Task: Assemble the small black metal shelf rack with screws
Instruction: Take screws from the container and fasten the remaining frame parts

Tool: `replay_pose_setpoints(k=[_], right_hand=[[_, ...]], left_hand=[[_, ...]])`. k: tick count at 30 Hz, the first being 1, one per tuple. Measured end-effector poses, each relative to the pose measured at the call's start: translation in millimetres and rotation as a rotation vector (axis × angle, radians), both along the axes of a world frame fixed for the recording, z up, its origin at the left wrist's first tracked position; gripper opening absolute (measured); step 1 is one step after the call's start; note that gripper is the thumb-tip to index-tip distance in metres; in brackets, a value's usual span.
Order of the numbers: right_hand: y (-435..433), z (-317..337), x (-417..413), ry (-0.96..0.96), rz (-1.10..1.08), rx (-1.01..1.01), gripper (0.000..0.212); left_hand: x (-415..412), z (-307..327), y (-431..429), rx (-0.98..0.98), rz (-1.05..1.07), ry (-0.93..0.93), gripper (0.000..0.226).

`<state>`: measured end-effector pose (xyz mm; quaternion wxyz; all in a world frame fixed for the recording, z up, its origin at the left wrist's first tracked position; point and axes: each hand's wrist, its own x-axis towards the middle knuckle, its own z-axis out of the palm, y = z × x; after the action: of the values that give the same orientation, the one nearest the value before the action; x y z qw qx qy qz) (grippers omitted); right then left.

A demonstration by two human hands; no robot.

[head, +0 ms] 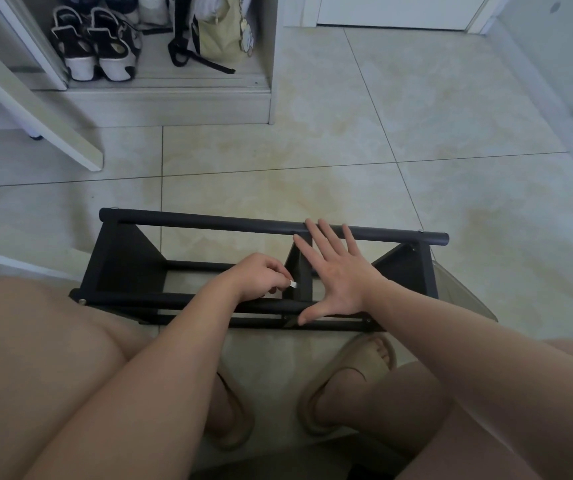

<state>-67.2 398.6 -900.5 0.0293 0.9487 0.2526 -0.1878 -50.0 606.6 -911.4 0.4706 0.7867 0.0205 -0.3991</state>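
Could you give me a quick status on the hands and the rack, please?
Left hand pinching small white piece at middle panel. Right hand open, spread flat across rack. Rack lying on floor tiles, nothing in the way.

Home, prob entryway/hall. Glossy beige tile floor point(347, 150) w/ grout lines, open white cabinet point(174, 105) at floor lvl w/ sneakers point(94, 46) + yellowish bag point(221, 36) inside, white door point(392, 12) at far end. Bare legs, tan slippers point(347, 379): domestic, not a workshop.

Small black metal shelf rack point(209, 223) on pale tiled floor point(382, 150), beyond two tan slippers point(347, 375); left hand point(261, 275), pinching a small white piece point(293, 284), left of its middle divider point(305, 289); right hand point(337, 271) right.
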Motion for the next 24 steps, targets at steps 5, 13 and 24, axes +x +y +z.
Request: replay_pose_setpoints(k=[5,13,24], right_hand=[[0,-5,-7,-0.041,-0.006,0.042,0.142],[0,-3,-10,-0.050,-0.026,0.066,0.143],[0,-5,-11,-0.058,-0.029,0.092,0.142]], left_hand=[[0,-1,-1,-0.072,0.079,0.093,0.011],[1,-5,-14,-0.046,0.185,0.029,0.012],[-3,-1,-19,-0.088,0.214,-0.005,0.016]])
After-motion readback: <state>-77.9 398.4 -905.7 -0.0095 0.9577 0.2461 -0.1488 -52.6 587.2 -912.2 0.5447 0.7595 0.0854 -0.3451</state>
